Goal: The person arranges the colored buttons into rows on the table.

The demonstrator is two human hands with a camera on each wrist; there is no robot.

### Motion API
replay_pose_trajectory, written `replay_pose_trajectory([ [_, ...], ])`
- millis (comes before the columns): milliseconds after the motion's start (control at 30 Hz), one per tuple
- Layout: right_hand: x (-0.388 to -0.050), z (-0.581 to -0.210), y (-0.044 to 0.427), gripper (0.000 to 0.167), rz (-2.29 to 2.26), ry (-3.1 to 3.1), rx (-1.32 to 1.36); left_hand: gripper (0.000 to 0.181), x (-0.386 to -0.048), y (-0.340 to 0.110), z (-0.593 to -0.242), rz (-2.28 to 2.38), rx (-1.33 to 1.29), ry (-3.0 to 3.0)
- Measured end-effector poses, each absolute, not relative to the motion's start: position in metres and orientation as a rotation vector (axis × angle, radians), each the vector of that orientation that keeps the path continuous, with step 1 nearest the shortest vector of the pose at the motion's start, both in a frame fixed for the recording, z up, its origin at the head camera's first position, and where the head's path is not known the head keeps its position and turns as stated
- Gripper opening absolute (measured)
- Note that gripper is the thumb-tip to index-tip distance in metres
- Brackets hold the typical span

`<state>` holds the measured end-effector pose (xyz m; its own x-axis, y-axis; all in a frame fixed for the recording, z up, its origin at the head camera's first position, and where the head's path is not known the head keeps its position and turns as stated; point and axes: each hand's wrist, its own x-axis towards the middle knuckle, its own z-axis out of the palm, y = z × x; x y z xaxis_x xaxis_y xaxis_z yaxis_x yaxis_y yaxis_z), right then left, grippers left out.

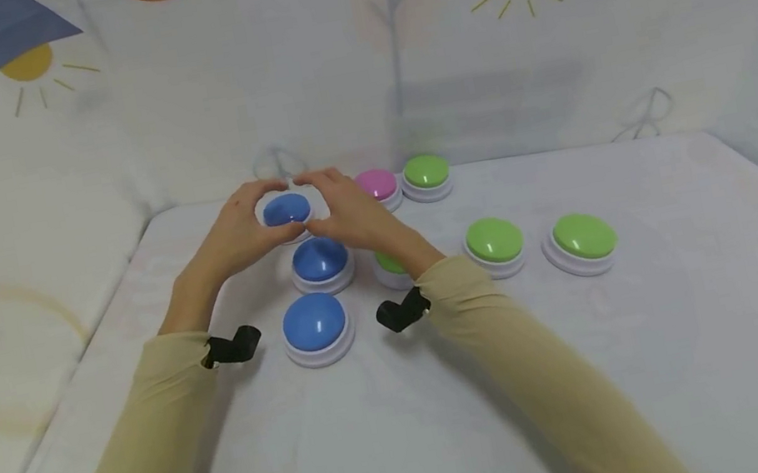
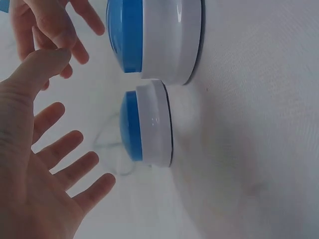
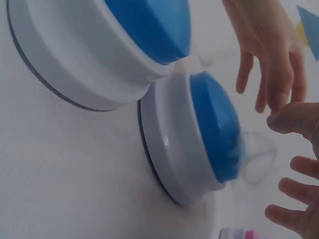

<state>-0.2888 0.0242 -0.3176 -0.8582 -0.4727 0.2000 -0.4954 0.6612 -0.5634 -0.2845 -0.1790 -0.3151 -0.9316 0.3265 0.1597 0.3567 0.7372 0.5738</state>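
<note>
My left hand (image 1: 242,228) and right hand (image 1: 353,209) are raised above the back of the table, thumb tips meeting and fingers gently curved into a ring. Neither holds anything. Through the ring, in the head view, shows a blue push button (image 1: 286,210) on a white base. Nearer to me stand a second blue button (image 1: 320,259) and a third blue button (image 1: 315,322), in a rough column. In the left wrist view the left fingers (image 2: 67,144) are spread apart, clear of the far blue button (image 2: 131,125). The right wrist view also shows a gap between hands and buttons.
A pink button (image 1: 377,184) and a green button (image 1: 425,172) stand at the back. Farther right are two green buttons, one near the middle (image 1: 494,240) and one beyond it (image 1: 584,236). My right wrist partly hides another green button (image 1: 388,264). White printed cloth (image 1: 230,85) hangs behind.
</note>
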Motion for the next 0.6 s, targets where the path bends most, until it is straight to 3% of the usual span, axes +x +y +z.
replay_pose_trajectory([
  [600, -0.307, -0.338, 0.014, 0.052, 0.94, -2.958, 0.796, 0.076, -0.298, -0.18, -0.344, -1.133, -0.468, -2.915],
])
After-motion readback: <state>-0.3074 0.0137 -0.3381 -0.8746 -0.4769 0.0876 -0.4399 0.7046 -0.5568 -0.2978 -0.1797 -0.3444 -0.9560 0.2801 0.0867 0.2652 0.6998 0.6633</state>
